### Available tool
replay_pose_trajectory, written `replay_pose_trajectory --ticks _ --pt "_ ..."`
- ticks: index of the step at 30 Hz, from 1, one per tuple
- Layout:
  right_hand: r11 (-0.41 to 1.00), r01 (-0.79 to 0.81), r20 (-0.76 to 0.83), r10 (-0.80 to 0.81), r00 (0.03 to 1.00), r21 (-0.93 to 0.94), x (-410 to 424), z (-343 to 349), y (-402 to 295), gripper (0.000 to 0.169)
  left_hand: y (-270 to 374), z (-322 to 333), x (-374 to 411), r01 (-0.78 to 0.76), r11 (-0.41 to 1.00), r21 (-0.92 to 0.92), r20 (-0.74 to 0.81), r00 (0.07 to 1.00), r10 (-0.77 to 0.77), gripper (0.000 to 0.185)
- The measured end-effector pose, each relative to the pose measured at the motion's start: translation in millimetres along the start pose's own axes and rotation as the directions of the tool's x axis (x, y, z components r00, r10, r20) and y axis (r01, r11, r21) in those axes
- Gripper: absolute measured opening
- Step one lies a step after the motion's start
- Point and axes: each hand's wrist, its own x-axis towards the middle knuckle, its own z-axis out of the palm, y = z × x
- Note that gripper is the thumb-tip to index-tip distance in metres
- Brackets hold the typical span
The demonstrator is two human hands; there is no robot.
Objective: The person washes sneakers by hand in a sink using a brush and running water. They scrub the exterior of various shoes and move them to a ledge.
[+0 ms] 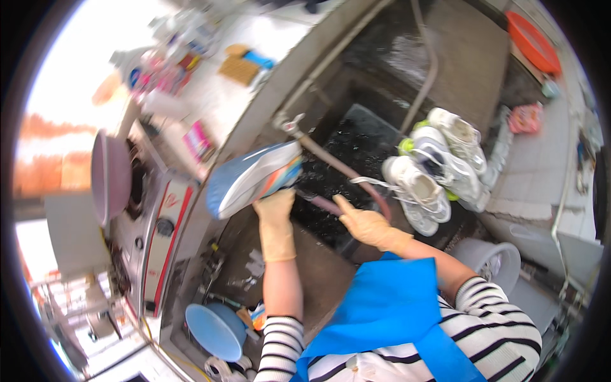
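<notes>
My left hand (277,205), in a pale rubber glove, grips a blue and white sneaker (255,179) tilted on its side, its multicoloured sole turned toward the basin. To the right of it, my right hand (367,227), gloved too, is closed around the end part of a pinkish hose (327,205), with one finger extended. The hose loops back to a tap (290,126). Below lies a dark basin with rippling water (355,136). Several white shoes (420,181) with loose laces are piled right of the basin. The fingers' far sides are hidden.
Brushes (238,69) and bottles (157,71) stand on the white tiled counter at upper left. A gas stove (164,229) carries a purple basin (110,176). A blue basin (217,332) is lower left, a white bucket (508,262) lower right, an orange basin (532,43) upper right.
</notes>
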Motion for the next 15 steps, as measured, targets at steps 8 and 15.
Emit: replay_pose_trajectory --ticks 8,15 --pt "0.985 0.154 0.059 -0.149 0.987 -0.074 -10.3 20.0 28.6 0.064 106.2 62.3 -1.0 0.684 0.41 -0.603 0.469 0.72 -0.512 0.027" --pt "0.958 0.244 0.129 -0.226 0.965 -0.147 -5.5 47.8 64.5 0.063 219.3 219.4 -32.6 0.151 0.985 0.08 0.757 0.634 -0.159 0.053"
